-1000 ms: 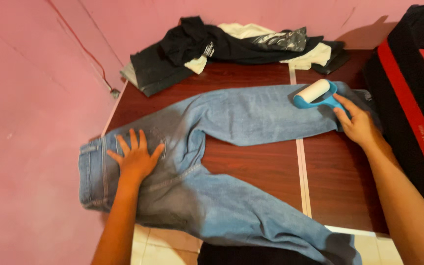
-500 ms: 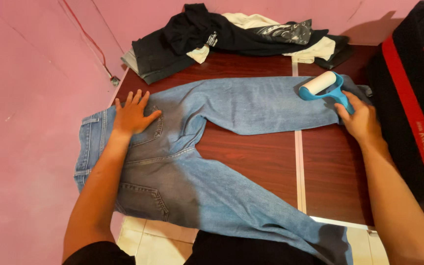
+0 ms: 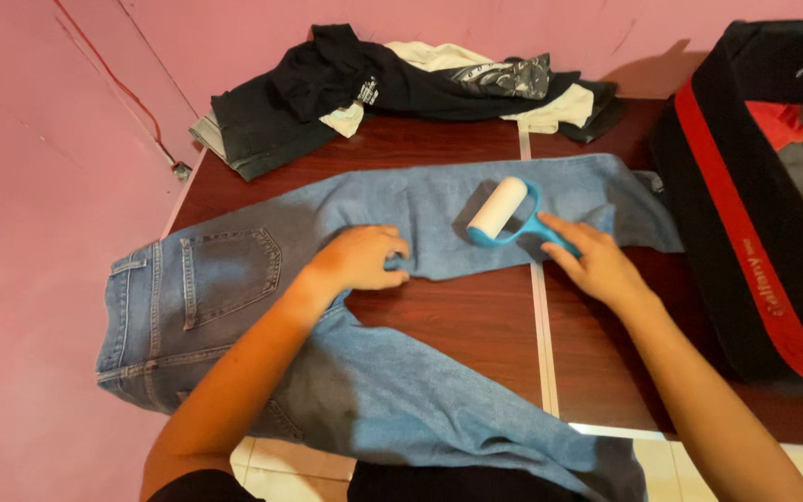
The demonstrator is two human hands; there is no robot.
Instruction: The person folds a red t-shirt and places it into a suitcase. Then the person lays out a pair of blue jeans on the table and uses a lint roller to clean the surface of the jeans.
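Observation:
A pair of light blue jeans (image 3: 225,279) lies spread on a dark wooden table (image 3: 476,316), waistband to the left, legs running right. My left hand (image 3: 360,258) presses on the far leg near the crotch, fingers curled onto the denim. My right hand (image 3: 592,262) grips the blue handle of a lint roller (image 3: 504,212). Its white roll rests on the middle of the far leg. The near leg hangs over the table's front edge.
A heap of black, grey and cream clothes (image 3: 392,79) lies at the table's back edge by the pink wall. A large black bag with a red stripe (image 3: 755,214) stands at the right. A pale seam (image 3: 539,316) crosses the table top.
My right hand has drawn the lint roller leftward from the leg's end to its middle. My left hand has left the back pocket and moved right onto the far leg.

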